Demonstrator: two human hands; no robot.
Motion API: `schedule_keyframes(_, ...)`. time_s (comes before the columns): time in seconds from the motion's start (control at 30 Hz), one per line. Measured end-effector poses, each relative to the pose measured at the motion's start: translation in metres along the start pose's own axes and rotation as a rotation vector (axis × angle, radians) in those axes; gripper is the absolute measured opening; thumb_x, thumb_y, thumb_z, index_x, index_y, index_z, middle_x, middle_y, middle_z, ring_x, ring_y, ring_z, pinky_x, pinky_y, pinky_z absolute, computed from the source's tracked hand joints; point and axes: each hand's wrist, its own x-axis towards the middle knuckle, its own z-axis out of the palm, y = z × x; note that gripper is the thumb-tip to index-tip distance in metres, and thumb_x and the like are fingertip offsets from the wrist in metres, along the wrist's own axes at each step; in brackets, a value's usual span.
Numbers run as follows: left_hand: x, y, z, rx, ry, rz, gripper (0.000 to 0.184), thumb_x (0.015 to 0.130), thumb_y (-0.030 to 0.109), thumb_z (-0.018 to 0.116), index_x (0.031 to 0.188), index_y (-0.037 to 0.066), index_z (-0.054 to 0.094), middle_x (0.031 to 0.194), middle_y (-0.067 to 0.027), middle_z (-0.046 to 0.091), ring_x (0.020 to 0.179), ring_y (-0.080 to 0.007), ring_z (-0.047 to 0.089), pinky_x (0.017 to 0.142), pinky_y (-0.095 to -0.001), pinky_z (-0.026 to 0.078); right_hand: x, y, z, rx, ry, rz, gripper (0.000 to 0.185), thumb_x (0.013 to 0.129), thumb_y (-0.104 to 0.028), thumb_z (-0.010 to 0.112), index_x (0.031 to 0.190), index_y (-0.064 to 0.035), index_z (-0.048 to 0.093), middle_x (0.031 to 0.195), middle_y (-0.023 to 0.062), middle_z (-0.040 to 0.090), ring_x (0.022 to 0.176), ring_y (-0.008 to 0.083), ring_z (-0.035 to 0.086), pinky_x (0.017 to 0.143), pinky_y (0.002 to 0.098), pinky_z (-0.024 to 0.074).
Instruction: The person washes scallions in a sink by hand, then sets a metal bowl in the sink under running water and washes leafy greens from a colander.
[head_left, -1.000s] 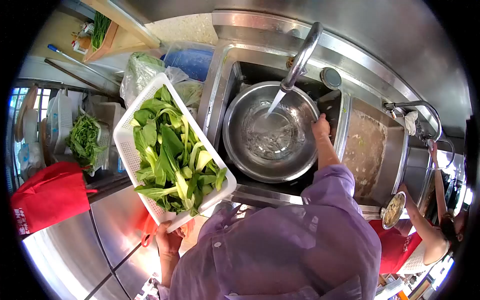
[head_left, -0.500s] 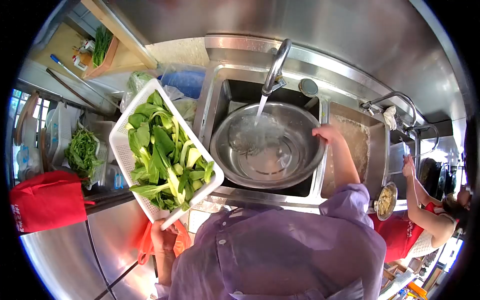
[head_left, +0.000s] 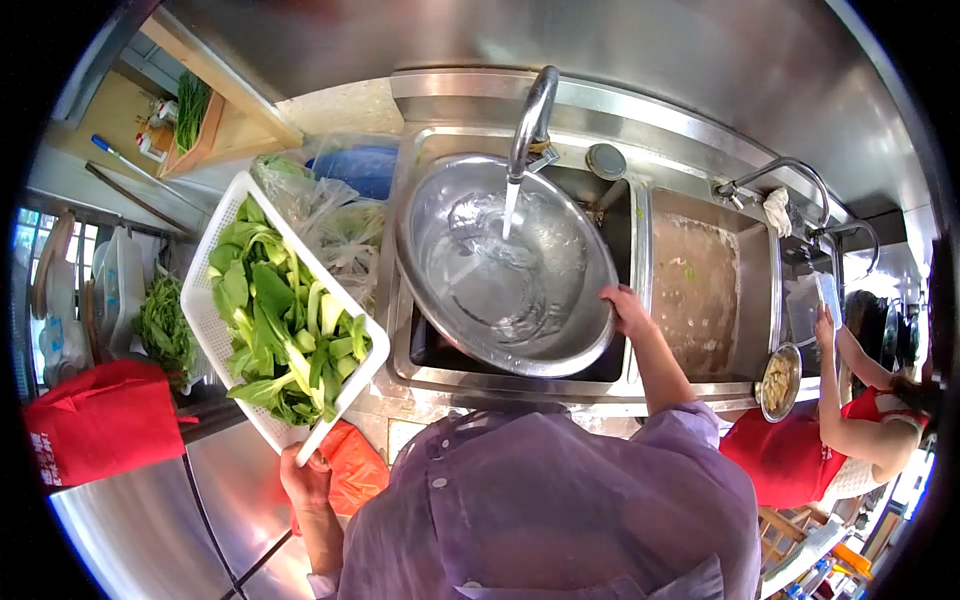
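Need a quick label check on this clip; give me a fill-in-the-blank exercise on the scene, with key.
1. The left hand grips a basket of leafy greens; the basket's colour is ____.
2. The right hand grips the rim of the basin.  Water runs into it, so the tap is turned ____.
3. In the image, the brownish sink lies to the basin's ____.
4. The co-worker's apron is coloured ____.

Missing words: white; on; right; red.

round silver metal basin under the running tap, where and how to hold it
Take the basin, ideally by opposite left and right rim edges, from outside: it is wide, tilted and holds water; the right hand has the right edge.
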Motion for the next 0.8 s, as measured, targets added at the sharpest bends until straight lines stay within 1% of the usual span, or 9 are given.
schedule_keyframes(0.2, -0.006, -0.009, 0.009, 0.029, 0.053, 0.069, 0.018, 0.078, 0.017, 0.046, 0.072, 0.000, 0.051, 0.052, -0.0066, 0.048, 0.043, -0.0143, 0.044, 0.039, -0.0224, 0.039, -0.020, 0.032, 0.026, 0.266, -0.237, 0.455, 0.013, 0.072, -0.016, 0.055, 0.076, -0.0029, 0.055, 0.073, 0.0094, 0.058, 0.065, 0.0218, 0.057, 0.063, 0.0361, 0.0491)
schedule_keyframes(0.33, -0.008, -0.015, 0.006, 0.026, -0.002, 0.111, 0.018, 0.077, 0.015, 0.045, 0.076, -0.002, 0.051, 0.054, -0.0067, 0.049, 0.044, -0.0137, 0.045, 0.039, -0.0216, 0.039, -0.014, 0.056, 0.032, 0.333, -0.292, 0.571, 0.015, 0.076, -0.020, 0.053, 0.072, -0.0058, 0.054, 0.062, 0.0041, 0.056, 0.049, 0.0153, 0.054, 0.041, 0.0275, 0.0455)
schedule_keyframes(0.4, -0.010, -0.017, 0.014, 0.008, 0.058, 0.121, 0.018, 0.077, 0.015, 0.045, 0.077, -0.002, 0.051, 0.056, -0.0069, 0.049, 0.044, -0.0135, 0.045, 0.039, -0.0214, 0.040, 0.017, 0.092, 0.023, 0.570, -0.584, 0.863, 0.013, 0.073, -0.018, 0.057, 0.076, -0.0061, 0.053, 0.066, 0.0046, 0.056, 0.053, 0.0186, 0.054, 0.049, 0.0309, 0.0487)
schedule_keyframes(0.57, -0.015, -0.021, 0.029, -0.012, 0.094, 0.180, 0.018, 0.076, 0.014, 0.045, 0.078, -0.004, 0.051, 0.061, -0.0074, 0.051, 0.045, -0.0128, 0.045, 0.038, -0.0212, 0.040, 0.008, 0.076, 0.023, 0.385, -0.585, 0.803, 0.014, 0.075, -0.023, 0.058, 0.079, -0.0090, 0.057, 0.069, 0.0037, 0.058, 0.056, 0.0143, 0.055, 0.046, 0.0270, 0.0462)
schedule_keyframes(0.63, -0.015, -0.020, 0.023, -0.020, 0.078, 0.157, 0.018, 0.077, 0.014, 0.046, 0.078, -0.003, 0.051, 0.060, -0.0075, 0.051, 0.045, -0.0132, 0.046, 0.039, -0.0213, 0.041, -0.040, 0.010, 0.034, -0.008, -0.402, 0.623, 0.015, 0.076, -0.022, 0.056, 0.082, -0.0091, 0.059, 0.065, 0.0031, 0.055, 0.054, 0.0119, 0.053, 0.048, 0.0230, 0.0450)
schedule_keyframes(0.67, -0.014, -0.020, 0.018, -0.028, 0.058, 0.132, 0.018, 0.077, 0.015, 0.046, 0.078, -0.003, 0.051, 0.060, -0.0076, 0.051, 0.046, -0.0137, 0.046, 0.039, -0.0214, 0.042, -0.053, -0.005, 0.030, 0.036, -0.378, 0.579, 0.016, 0.076, -0.020, 0.056, 0.083, -0.0063, 0.060, 0.061, 0.0027, 0.051, 0.047, 0.0106, 0.046, 0.045, 0.0214, 0.0406)
schedule_keyframes(0.7, -0.014, -0.021, 0.016, -0.035, 0.062, 0.137, 0.018, 0.077, 0.015, 0.046, 0.078, -0.003, 0.051, 0.060, -0.0076, 0.051, 0.046, -0.0137, 0.046, 0.039, -0.0214, 0.042, 0.026, 0.078, -0.014, 0.000, -0.437, 0.418, 0.016, 0.072, -0.020, 0.058, 0.077, -0.0052, 0.059, 0.057, 0.0021, 0.047, 0.040, 0.0109, 0.038, 0.037, 0.0241, 0.0327)
schedule_keyframes(0.73, -0.014, -0.020, 0.014, -0.042, 0.063, 0.138, 0.018, 0.077, 0.015, 0.046, 0.078, -0.002, 0.051, 0.060, -0.0077, 0.051, 0.046, -0.0137, 0.047, 0.040, -0.0216, 0.042, 0.016, 0.055, -0.021, -0.034, -0.275, 0.488, 0.014, 0.070, -0.023, 0.060, 0.072, -0.0098, 0.058, 0.056, 0.0001, 0.043, 0.037, 0.0101, 0.030, 0.032, 0.0259, 0.0225)
schedule_keyframes(0.8, -0.014, -0.020, 0.012, -0.016, 0.084, 0.145, 0.017, 0.079, 0.016, 0.046, 0.077, 0.000, 0.051, 0.060, -0.0078, 0.052, 0.046, -0.0136, 0.047, 0.042, -0.0217, 0.044, -0.017, -0.008, -0.034, -0.320, -0.169, 0.332, 0.013, 0.069, -0.023, 0.061, 0.068, -0.0107, 0.057, 0.052, -0.0007, 0.040, 0.037, 0.0099, 0.031, 0.031, 0.0263, 0.0213)
